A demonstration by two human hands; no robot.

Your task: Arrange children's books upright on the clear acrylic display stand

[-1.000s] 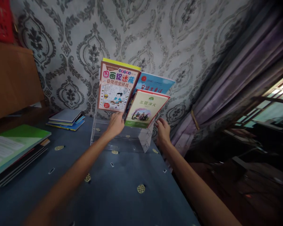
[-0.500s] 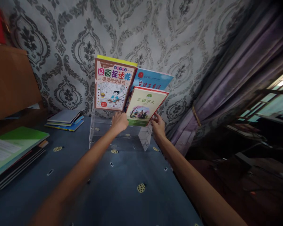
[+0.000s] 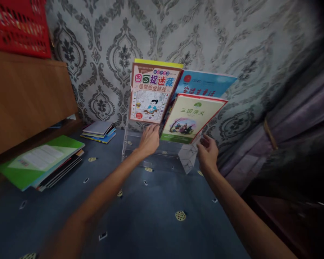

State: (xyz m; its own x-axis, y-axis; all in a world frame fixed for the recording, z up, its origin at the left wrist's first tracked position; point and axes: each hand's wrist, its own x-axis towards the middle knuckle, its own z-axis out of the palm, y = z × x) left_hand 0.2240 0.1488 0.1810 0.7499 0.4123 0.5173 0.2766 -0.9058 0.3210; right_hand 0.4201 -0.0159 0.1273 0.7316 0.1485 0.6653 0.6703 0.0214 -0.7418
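A clear acrylic rack [image 3: 187,158] stands against the wall with several books leaning in it. The cream and green book [image 3: 189,118] is at the front right, tilted back, its red edge showing at the top and side. My left hand [image 3: 149,139] is by its lower left corner, fingers extended at the rack's ledge; whether they touch the book is unclear. Just off its lower right corner, my right hand [image 3: 207,151] is open with bent fingers. Behind it leans a blue book [image 3: 205,83], partly covered. A brown-bordered picture book [image 3: 152,95] stands at the left before a yellow-topped one [image 3: 159,63].
On the blue patterned tablecloth [image 3: 151,219], a stack with a green-covered book [image 3: 43,158] lies at left, and a smaller pile of books [image 3: 98,131] sits farther back. A wooden cabinet [image 3: 29,97] bears a red basket [image 3: 20,28]. A tied curtain [image 3: 248,158] hangs at right.
The view has shifted, so the rack and books appear farther right. My right hand has drawn slightly away from the cream book's corner and loosened. My left hand's fingers have uncurled.
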